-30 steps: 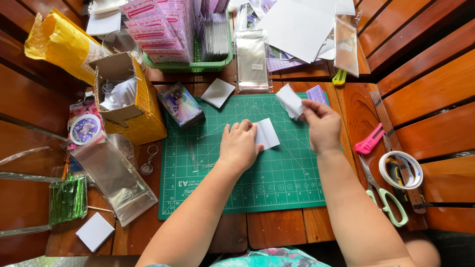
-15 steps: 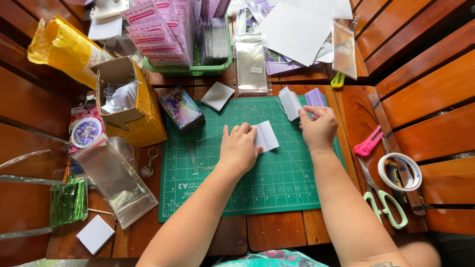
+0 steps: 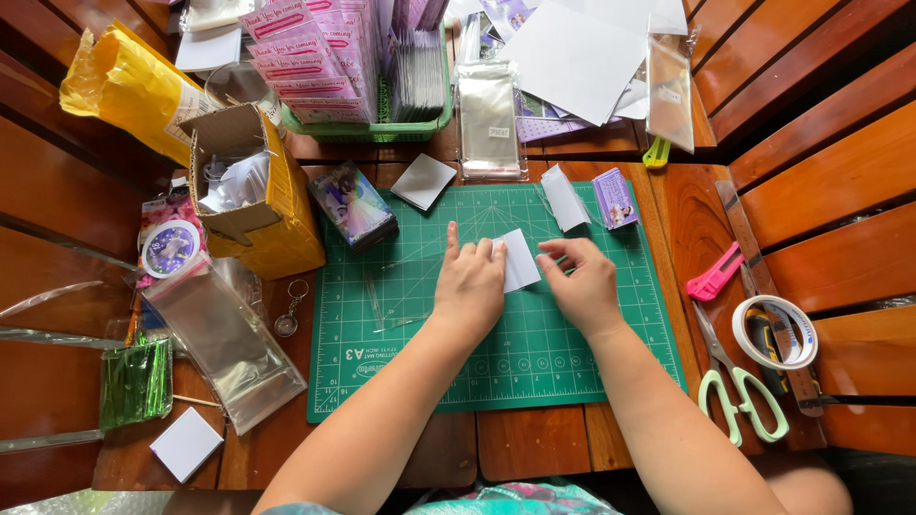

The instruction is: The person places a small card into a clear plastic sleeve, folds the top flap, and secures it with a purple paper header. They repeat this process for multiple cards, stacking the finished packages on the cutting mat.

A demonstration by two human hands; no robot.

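Fingers [image 3: 474, 254] of my left hand [image 3: 469, 286] lie flat and spread over a small white card [image 3: 520, 260], pinning it to the green cutting mat [image 3: 401, 353], with the index finger stretched straight up the mat away from the rest; they are pressing, not gripping. My right hand [image 3: 580, 281] sits just beside the card's right edge, its fingertips curled in and pinched together at that edge, though I cannot tell whether they actually hold the card, a bit of clear film, or nothing at all. The card itself rests near the middle of the mat's upper half, tilted slightly, about half of it hidden under my left fingers. Above it on the mat stand a folded white piece [image 3: 565, 197] and a small purple box [image 3: 614, 197], both apart from my hands. A dark printed card pack [image 3: 354, 203] lies at the mat's upper left corner, and a yellow cardboard box [image 3: 256, 191] sits off the mat to the left. Off to the right on the wooden table [image 3: 534, 443] are a pink cutter [image 3: 714, 273], a roll of clear tape [image 3: 775, 332] and green-handled scissors [image 3: 742, 393], none of them touched. I judge this as the folding or wrapping stage, the card steadied by one hand while the other works its edge. Next move, as I see it, calls for firm downward pressure from the left and a fine, clean pinch on the right so the edge does not slip
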